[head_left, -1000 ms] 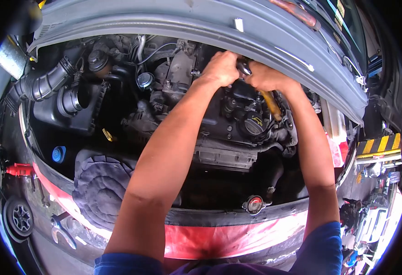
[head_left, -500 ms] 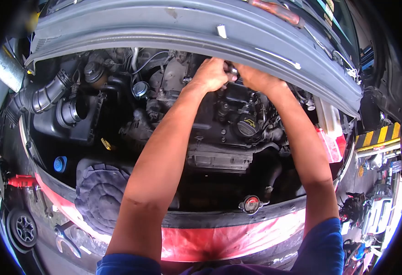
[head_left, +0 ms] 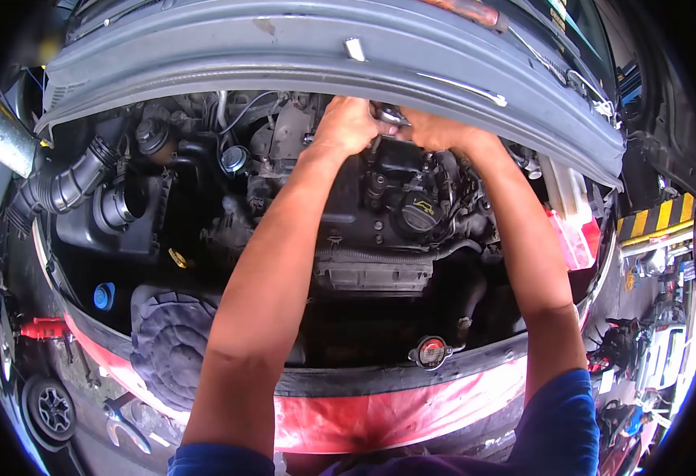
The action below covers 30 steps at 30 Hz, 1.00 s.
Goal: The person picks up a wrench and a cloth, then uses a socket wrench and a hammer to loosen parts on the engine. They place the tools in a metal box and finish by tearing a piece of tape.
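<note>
Both of my arms reach over the engine to its rear, just under the lip of a grey cowl panel [head_left: 205, 67]. My left hand [head_left: 348, 125] is closed, its fingertips at a shiny metal tool with a rounded head [head_left: 392, 116]. On the other side of that tool, my right hand [head_left: 441, 132] has its fingers curled and partly hidden below the cowl; the tool appears to run into its grip. What the tool sits on cannot be seen. The black engine cover with its oil filler cap [head_left: 419, 212] lies nearer to me, between my forearms.
On the cowl lie a metal socket [head_left: 354, 49], a slim metal bar [head_left: 463, 89] and a red-handled screwdriver [head_left: 471, 11]. An open air filter housing [head_left: 114, 226] and loose ribbed hose [head_left: 78, 178] stand at left. The radiator cap [head_left: 430, 352] is at the front. Pliers [head_left: 126, 428] lie on the floor.
The view has shifted slightly. Between my hands the metal tool has changed its angle and shows more of its shiny side. Both hands stay at the same spot behind the engine.
</note>
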Tool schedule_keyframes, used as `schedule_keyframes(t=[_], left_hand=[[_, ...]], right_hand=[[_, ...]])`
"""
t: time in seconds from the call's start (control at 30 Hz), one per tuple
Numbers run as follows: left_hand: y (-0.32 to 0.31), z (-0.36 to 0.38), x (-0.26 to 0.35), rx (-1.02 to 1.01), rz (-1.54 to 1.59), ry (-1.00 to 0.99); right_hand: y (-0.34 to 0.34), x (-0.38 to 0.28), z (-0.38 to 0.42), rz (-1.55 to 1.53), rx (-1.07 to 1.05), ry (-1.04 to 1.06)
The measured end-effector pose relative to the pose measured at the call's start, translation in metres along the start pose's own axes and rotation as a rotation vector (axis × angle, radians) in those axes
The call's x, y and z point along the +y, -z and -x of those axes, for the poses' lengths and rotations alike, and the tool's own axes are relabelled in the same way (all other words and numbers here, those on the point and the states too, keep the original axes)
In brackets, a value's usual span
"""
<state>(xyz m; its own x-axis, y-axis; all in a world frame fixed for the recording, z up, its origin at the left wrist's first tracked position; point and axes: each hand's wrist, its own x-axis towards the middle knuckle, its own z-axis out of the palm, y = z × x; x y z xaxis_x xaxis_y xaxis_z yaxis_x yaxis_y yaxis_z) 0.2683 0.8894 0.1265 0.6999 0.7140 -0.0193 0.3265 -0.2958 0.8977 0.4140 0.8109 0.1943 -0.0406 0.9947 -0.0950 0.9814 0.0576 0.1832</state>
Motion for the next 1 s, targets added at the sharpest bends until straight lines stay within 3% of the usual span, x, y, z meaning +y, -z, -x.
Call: schedule_keyframes(t=[0.07,0.1,0.17,0.2,0.27,0.3,0.37,0.47,0.53,0.6,0.63,0.73,1.0], left_hand=[[-0.019,-0.026,-0.038,0.086,0.2,-0.191],[-0.02,-0.025,-0.037,0.08,0.23,-0.209],[-0.02,-0.024,-0.037,0.075,0.288,-0.241],[-0.019,-0.025,-0.038,0.104,0.157,-0.232],[-0.021,-0.029,-0.038,0.145,-0.101,-0.214],[-0.011,-0.014,-0.021,0.04,0.054,-0.143],[-0.012,-0.018,-0.027,0.02,0.166,-0.16],[-0.013,-0.023,-0.034,-0.002,0.22,-0.152],[-0.016,-0.022,-0.031,0.037,0.095,-0.186],[-0.017,-0.02,-0.031,0.049,0.112,-0.203],[-0.014,-0.018,-0.031,0.026,0.147,-0.187],[-0.015,-0.023,-0.037,0.006,0.221,-0.24],[-0.014,-0.015,-0.028,-0.037,0.225,-0.236]], right_hand=[[-0.039,0.023,-0.009,0.37,0.47,0.166],[-0.037,0.018,-0.008,0.413,0.525,0.171],[-0.028,0.015,-0.004,0.371,0.305,0.137],[-0.024,0.013,-0.003,0.346,0.194,0.121],[-0.029,0.014,-0.001,0.332,0.268,0.13],[-0.032,0.017,0.001,0.328,0.306,0.133],[-0.034,0.02,0.0,0.32,0.396,0.142],[-0.039,0.024,-0.001,0.251,0.346,0.175],[-0.031,0.02,0.003,-0.144,0.145,0.14],[-0.018,0.013,0.01,-0.921,-0.31,-0.215],[-0.025,0.021,0.01,-1.077,-0.274,-0.128],[-0.021,0.009,0.018,-1.338,-0.25,-0.342],[-0.041,0.013,0.015,-1.587,-0.107,-0.37]])
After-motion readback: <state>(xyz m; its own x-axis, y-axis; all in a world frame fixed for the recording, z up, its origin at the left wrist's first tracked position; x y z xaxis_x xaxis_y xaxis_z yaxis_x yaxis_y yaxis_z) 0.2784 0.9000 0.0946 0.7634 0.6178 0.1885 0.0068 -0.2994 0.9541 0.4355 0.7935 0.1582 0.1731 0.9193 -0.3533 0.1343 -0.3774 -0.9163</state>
